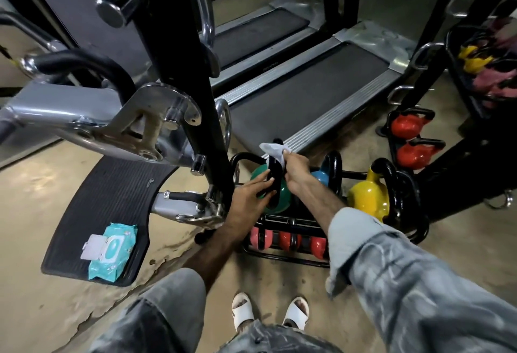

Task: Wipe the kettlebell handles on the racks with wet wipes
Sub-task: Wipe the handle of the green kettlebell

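White wet wipe (270, 150) pinched in right hand (296, 168), pressed on black handle (272, 169) of green kettlebell (261, 176); left hand (251, 198) grips handle lower part.

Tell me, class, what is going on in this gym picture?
A person stands over a low rack of coloured kettlebells. The right hand pinches a white wet wipe against the black handle of the green kettlebell, while the left hand steadies that handle lower down. The blue kettlebell and yellow kettlebell sit beside it, untouched. An open pack of wipes lies on a black mat to the left.
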`<action>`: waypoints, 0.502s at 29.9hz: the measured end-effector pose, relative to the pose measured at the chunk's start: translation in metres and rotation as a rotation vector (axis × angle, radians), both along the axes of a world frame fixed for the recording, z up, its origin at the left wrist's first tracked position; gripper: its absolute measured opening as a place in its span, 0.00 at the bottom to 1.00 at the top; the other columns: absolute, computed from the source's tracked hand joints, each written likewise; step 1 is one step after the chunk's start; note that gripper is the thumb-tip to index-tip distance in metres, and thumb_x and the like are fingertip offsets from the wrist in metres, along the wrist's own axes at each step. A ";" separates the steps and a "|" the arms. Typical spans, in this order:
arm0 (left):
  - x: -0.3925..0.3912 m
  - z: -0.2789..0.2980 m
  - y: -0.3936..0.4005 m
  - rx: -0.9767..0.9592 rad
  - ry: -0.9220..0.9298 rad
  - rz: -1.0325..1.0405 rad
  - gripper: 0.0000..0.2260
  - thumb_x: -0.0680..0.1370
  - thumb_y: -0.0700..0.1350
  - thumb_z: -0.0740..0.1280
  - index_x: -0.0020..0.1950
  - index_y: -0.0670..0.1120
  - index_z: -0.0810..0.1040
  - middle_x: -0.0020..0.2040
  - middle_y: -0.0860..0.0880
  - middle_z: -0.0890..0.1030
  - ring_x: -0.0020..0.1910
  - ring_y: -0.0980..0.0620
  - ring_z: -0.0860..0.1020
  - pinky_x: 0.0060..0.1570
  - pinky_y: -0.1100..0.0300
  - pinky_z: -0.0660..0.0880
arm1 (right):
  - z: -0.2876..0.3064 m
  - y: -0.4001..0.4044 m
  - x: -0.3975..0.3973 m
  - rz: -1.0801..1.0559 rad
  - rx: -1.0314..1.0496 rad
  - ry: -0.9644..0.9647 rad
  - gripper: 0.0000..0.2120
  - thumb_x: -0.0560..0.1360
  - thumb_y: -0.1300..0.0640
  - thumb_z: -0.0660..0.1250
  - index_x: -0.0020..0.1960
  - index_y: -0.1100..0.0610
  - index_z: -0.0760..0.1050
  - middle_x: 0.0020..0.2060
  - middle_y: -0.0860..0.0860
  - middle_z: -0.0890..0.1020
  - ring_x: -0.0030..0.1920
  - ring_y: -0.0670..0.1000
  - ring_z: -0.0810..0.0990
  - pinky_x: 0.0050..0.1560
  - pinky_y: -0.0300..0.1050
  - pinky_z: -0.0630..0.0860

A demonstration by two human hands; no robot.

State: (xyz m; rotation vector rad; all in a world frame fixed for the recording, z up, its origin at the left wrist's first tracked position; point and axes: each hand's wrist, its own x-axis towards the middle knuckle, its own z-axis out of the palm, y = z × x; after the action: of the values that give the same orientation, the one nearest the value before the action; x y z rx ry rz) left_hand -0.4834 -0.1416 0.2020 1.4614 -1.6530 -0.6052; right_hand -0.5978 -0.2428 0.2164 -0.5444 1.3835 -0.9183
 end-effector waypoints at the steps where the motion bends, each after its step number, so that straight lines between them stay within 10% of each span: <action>1: 0.000 0.002 0.000 0.007 -0.017 -0.002 0.16 0.70 0.39 0.75 0.57 0.42 0.82 0.63 0.48 0.79 0.59 0.58 0.79 0.62 0.60 0.74 | -0.002 -0.002 0.003 0.021 -0.033 0.024 0.14 0.79 0.54 0.60 0.52 0.59 0.83 0.45 0.57 0.86 0.46 0.57 0.84 0.44 0.45 0.81; 8: 0.001 0.009 -0.011 -0.025 -0.037 0.014 0.09 0.68 0.40 0.77 0.48 0.43 0.85 0.53 0.47 0.83 0.50 0.56 0.82 0.54 0.62 0.78 | 0.002 0.067 -0.022 0.207 -0.490 0.642 0.14 0.77 0.56 0.67 0.62 0.50 0.79 0.55 0.45 0.83 0.50 0.41 0.80 0.51 0.32 0.75; 15: 0.001 0.010 -0.011 0.001 -0.102 0.006 0.10 0.69 0.41 0.77 0.48 0.41 0.84 0.55 0.47 0.82 0.51 0.56 0.81 0.57 0.68 0.74 | 0.013 -0.017 -0.029 0.679 -0.751 0.950 0.16 0.80 0.54 0.62 0.66 0.53 0.75 0.64 0.50 0.79 0.63 0.52 0.78 0.65 0.42 0.71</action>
State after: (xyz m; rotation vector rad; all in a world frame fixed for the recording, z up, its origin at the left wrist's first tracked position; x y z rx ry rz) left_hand -0.4825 -0.1526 0.2118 1.5188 -1.7261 -0.5362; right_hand -0.6268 -0.2594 0.2293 -2.0789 1.4367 -0.5772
